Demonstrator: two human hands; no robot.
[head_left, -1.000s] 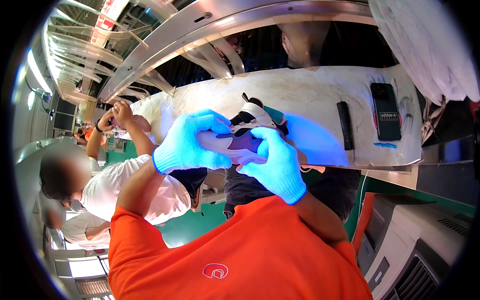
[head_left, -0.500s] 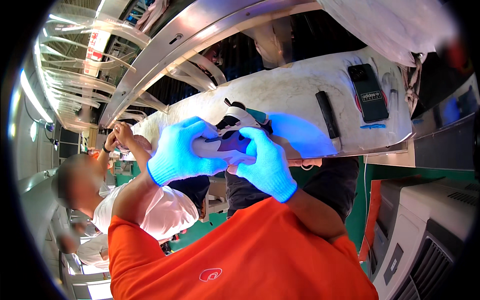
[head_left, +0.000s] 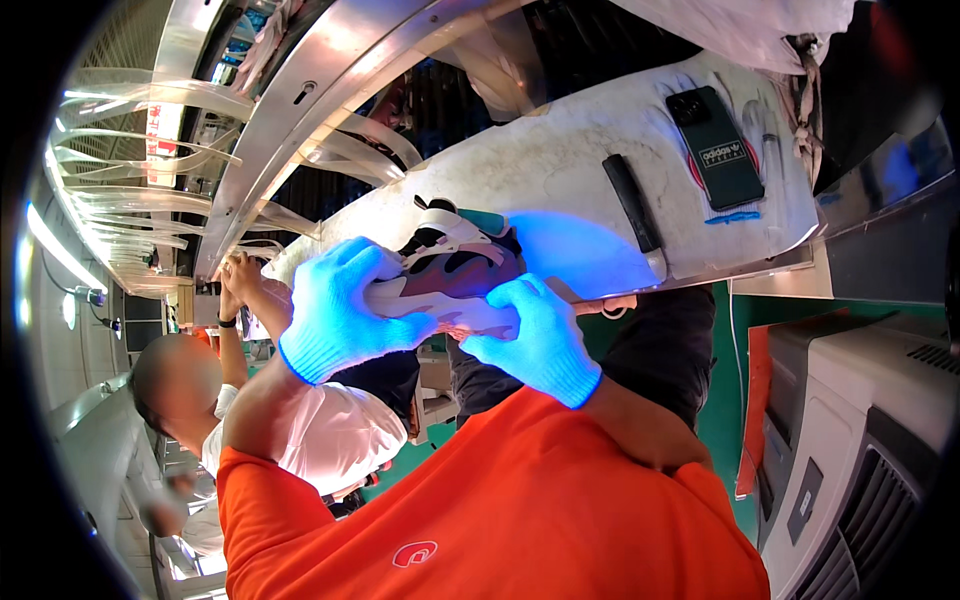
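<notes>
Both my hands wear gloves that glow blue under a violet light. My left hand (head_left: pixel 335 305) wraps around the left end of a sneaker (head_left: pixel 450 272) with white, grey and maroon panels. My right hand (head_left: pixel 535 335) grips the same shoe from below at its right side. The shoe is held against the near edge of a stained white work table (head_left: pixel 580 175). My orange shirt fills the lower picture.
On the table lie a black-handled tool (head_left: pixel 633 205) and a dark phone (head_left: pixel 720 145). A co-worker in a white shirt (head_left: pixel 330 440) sits at my left with arms raised. A grey machine (head_left: pixel 860 440) stands at the right. A metal beam (head_left: pixel 330 80) runs overhead.
The view has tilted and closed in on the shoe. My hands have shifted slightly on it and keep their grip.
</notes>
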